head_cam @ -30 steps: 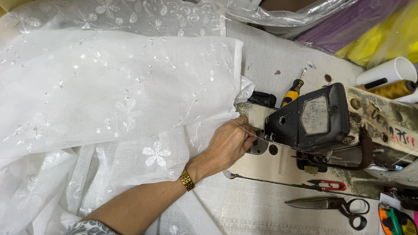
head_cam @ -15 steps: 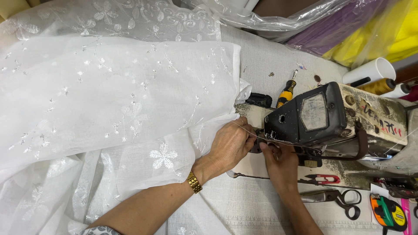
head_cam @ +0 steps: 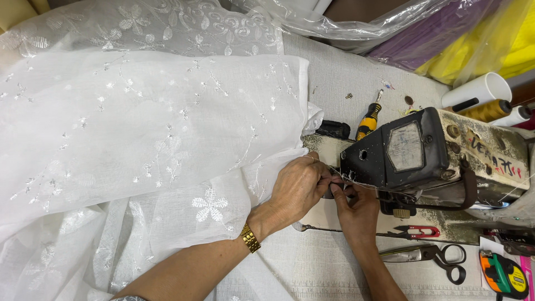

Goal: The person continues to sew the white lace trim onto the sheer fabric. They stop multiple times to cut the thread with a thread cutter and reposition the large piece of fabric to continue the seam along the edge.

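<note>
My left hand (head_cam: pixel 294 190), with a gold watch on the wrist, is pinched at the needle area of an old black and cream sewing machine (head_cam: pixel 429 156). My right hand (head_cam: pixel 356 209) meets it from below, its fingertips pinched beside the left ones under the machine's head. A fine thread (head_cam: pixel 362 183) runs across the machine there; both hands seem to hold it. White embroidered sheer fabric (head_cam: pixel 139 145) lies bunched to the left, its edge under my left hand.
A yellow-handled screwdriver (head_cam: pixel 368 121) lies behind the machine. Red thread snips (head_cam: pixel 415 231), large scissors (head_cam: pixel 429 256) and a tape measure (head_cam: pixel 504 273) lie at the lower right. Thread cones (head_cam: pixel 490 100) and plastic-wrapped purple and yellow cloth (head_cam: pixel 446 33) are at the back right.
My right hand came into view from below and rose to the needle area beside my left hand. The left hand stayed at the needle. The camera shifted slightly.
</note>
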